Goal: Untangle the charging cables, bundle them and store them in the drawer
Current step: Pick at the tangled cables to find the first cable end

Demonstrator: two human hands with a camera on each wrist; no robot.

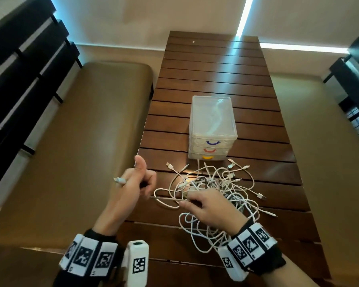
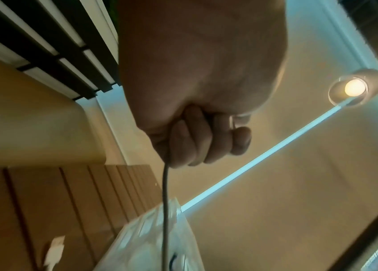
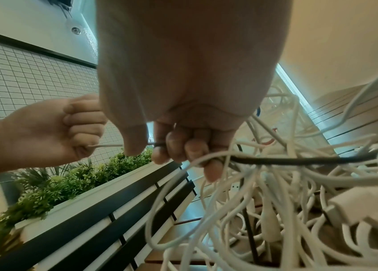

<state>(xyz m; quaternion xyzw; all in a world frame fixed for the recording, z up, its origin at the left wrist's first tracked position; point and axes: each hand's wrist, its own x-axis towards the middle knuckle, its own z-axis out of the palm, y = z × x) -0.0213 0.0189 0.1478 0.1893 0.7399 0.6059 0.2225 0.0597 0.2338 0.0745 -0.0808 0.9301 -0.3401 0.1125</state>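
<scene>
A tangle of white charging cables (image 1: 218, 187) lies on the wooden slat table (image 1: 211, 65), in front of a clear three-drawer unit (image 1: 212, 125) whose drawers are closed. My left hand (image 1: 143, 182) is a fist with the thumb up, off the table's left edge. It grips one cable (image 1: 166, 198), and the plug end (image 1: 119, 180) sticks out of the fist. That cable runs taut to my right hand (image 1: 192, 201), which pinches it at the near left of the pile. The right wrist view shows the right hand (image 3: 160, 148) curled on the cable, beside the tangle (image 3: 299, 210).
A tan cushioned bench (image 1: 81, 141) runs along the table's left side, with black slatted backs (image 1: 23, 59) behind it. A planter of green plants (image 3: 67, 183) shows in the right wrist view. Loose plug ends (image 1: 261, 196) stick out at the right of the pile.
</scene>
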